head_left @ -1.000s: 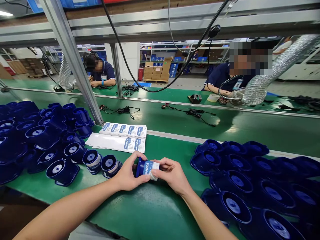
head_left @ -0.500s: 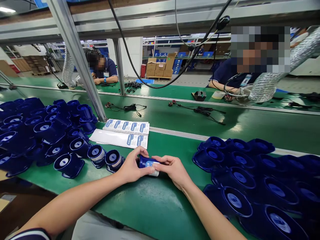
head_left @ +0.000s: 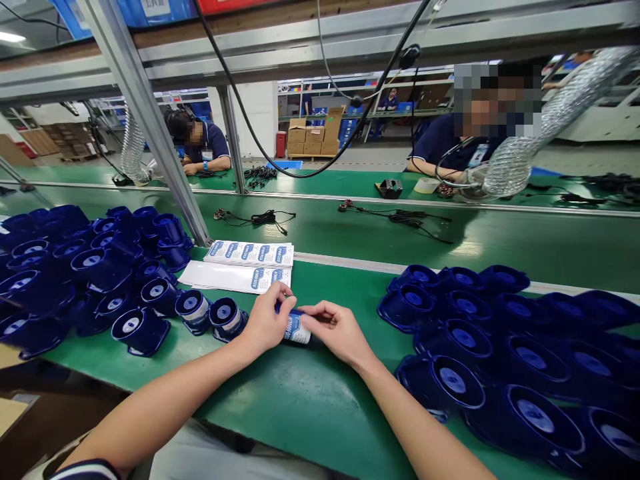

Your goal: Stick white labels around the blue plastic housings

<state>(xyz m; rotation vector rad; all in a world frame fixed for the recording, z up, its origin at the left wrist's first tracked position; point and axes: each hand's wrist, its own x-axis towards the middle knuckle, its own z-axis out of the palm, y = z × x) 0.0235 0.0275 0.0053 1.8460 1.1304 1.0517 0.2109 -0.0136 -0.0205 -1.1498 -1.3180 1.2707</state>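
A small dark blue plastic housing [head_left: 299,329] with a white and blue printed label facing me is between my two hands, low over the green bench. My left hand [head_left: 270,317] grips its left end, thumb across the front. On its right side, my right hand [head_left: 340,331] holds it with the thumb on the label and the fingers behind the top edge. Two labelled blue housings stand left of my left hand, the nearer one [head_left: 228,317] beside my wrist. Sheets of printed labels [head_left: 250,253] lie beyond my left hand, the front sheet partly bare backing.
Many blue housings [head_left: 100,263] are heaped at the left, and more [head_left: 453,377] stand in rows at the right. A metal post [head_left: 145,127] rises behind the label sheets. Wired parts [head_left: 400,217] lie on the green belt beyond. Two people sit across it, near silver ducts [head_left: 510,173].
The housing has turned in my hands, so more of its label faces me. My left hand has rolled over it, its thumb lifted from the label's front. The view has shifted slightly.
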